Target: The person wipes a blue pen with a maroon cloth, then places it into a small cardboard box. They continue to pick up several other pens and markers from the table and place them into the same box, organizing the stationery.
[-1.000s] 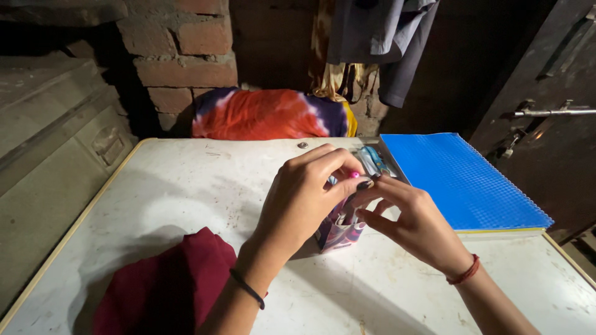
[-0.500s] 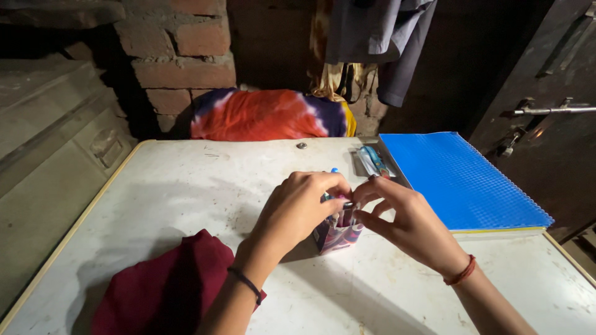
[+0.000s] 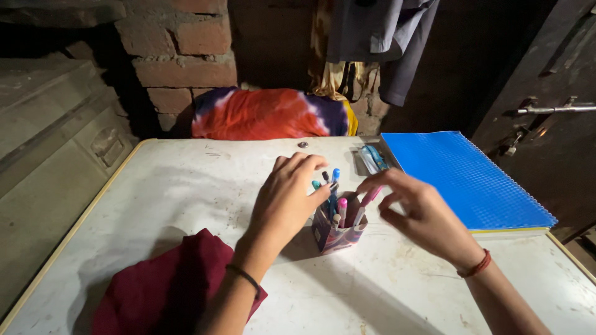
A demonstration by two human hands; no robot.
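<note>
A small patterned pen holder (image 3: pixel 338 237) stands on the white table (image 3: pixel 186 186), holding several pens (image 3: pixel 334 186) with blue, teal, dark and pink caps. My left hand (image 3: pixel 285 198) rests just left of the holder with its fingers loosely apart and its thumb against the upright pens. To the right of the holder is my right hand (image 3: pixel 425 214), its thumb and forefinger pinching the top of a pink pen (image 3: pixel 367 205) that leans in the holder.
A blue spiral notebook (image 3: pixel 462 180) lies at the right, with a small clear packet (image 3: pixel 372 158) beside it. A maroon cloth (image 3: pixel 167 285) lies near left, a tie-dye cloth (image 3: pixel 267 115) at the back. A metal trunk (image 3: pixel 56 130) flanks the left and a latched door (image 3: pixel 552 110) the right.
Both hands were bunched together over the holder's top. They have since drawn apart, uncovering the pens, and the right hand has shifted to the right.
</note>
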